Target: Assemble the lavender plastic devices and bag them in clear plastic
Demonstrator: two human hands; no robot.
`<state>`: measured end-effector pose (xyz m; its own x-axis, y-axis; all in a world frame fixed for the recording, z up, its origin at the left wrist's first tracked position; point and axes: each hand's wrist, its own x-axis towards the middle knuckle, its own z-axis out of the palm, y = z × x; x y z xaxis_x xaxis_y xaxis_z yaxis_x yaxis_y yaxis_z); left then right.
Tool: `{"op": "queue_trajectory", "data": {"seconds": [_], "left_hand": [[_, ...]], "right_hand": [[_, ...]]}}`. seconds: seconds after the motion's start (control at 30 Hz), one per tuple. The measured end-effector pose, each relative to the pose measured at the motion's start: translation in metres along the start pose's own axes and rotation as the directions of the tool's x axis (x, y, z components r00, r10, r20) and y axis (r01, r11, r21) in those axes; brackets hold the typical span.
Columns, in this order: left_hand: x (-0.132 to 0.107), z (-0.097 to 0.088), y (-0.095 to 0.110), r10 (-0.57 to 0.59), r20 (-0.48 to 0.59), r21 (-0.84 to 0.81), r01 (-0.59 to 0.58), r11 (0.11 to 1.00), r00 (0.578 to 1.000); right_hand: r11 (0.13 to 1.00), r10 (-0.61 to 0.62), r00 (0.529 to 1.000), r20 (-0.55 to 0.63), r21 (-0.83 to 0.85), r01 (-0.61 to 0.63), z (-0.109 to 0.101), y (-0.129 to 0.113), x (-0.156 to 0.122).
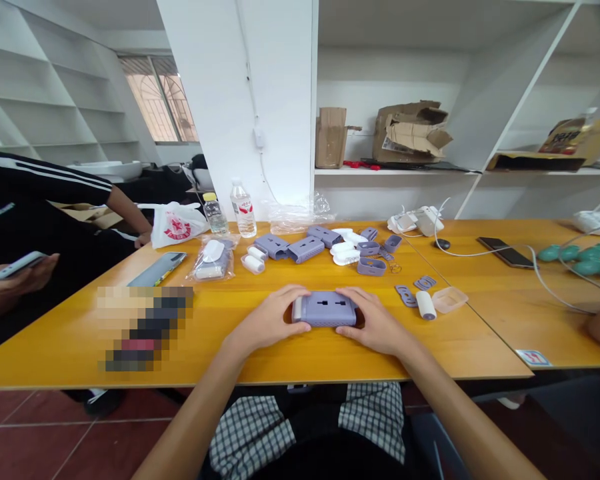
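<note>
A lavender plastic adapter block (pixel 325 308) with socket holes on its top lies on the orange table (pixel 80 340), near the front edge. My left hand (pixel 273 322) grips its left end, fingers curled over the white end cap. My right hand (pixel 375 323) is wrapped round its right end. Both hands rest on the tabletop. Further back lie several more lavender housings (pixel 305 249) and white parts (pixel 344 252), loose and apart from my hands.
A small white roller (pixel 425 305), a clear tray (pixel 449 299) and flat lavender pieces (pixel 406 295) lie to the right. Two water bottles (pixel 243 209), bagged parts (pixel 211 260) and a phone (pixel 506 252) sit further off. At the left a person's hand holds a phone (pixel 17 265).
</note>
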<state>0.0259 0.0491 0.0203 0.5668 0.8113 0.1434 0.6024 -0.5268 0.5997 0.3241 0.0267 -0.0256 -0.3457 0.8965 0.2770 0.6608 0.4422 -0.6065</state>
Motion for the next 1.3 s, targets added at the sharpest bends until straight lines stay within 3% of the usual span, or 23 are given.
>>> {"op": "queue_trajectory", "data": {"seconds": [0.2,0.33,0.5,0.63,1.1,1.3], "left_hand": [[-0.002,0.001,0.002,-0.028,0.007,-0.002,0.028,1.0,1.0],[-0.002,0.0,0.002,-0.01,0.023,0.013,0.01,1.0,1.0],[-0.003,0.0,0.003,-0.036,0.023,0.018,0.036,0.999,0.999],[-0.004,0.0,0.004,-0.025,0.013,0.013,0.025,1.0,1.0],[-0.002,0.007,0.0,-0.028,-0.054,0.109,0.034,0.993,0.998],[0.0,0.011,-0.002,-0.014,-0.076,0.12,0.023,0.993,0.997]], "right_hand": [[0.994,0.102,0.995,0.017,0.023,-0.102,-0.002,-0.006,-0.001],[0.999,0.025,1.0,0.013,0.021,-0.025,-0.004,-0.007,-0.002],[0.997,0.066,0.998,-0.006,0.029,-0.066,-0.003,-0.006,-0.002],[1.0,-0.018,1.0,-0.001,-0.003,0.018,-0.002,-0.005,-0.001],[0.989,0.107,0.994,-0.039,-0.096,-0.11,0.005,-0.011,0.002],[0.988,0.068,0.997,-0.034,-0.138,-0.072,0.006,-0.016,0.004]]}}
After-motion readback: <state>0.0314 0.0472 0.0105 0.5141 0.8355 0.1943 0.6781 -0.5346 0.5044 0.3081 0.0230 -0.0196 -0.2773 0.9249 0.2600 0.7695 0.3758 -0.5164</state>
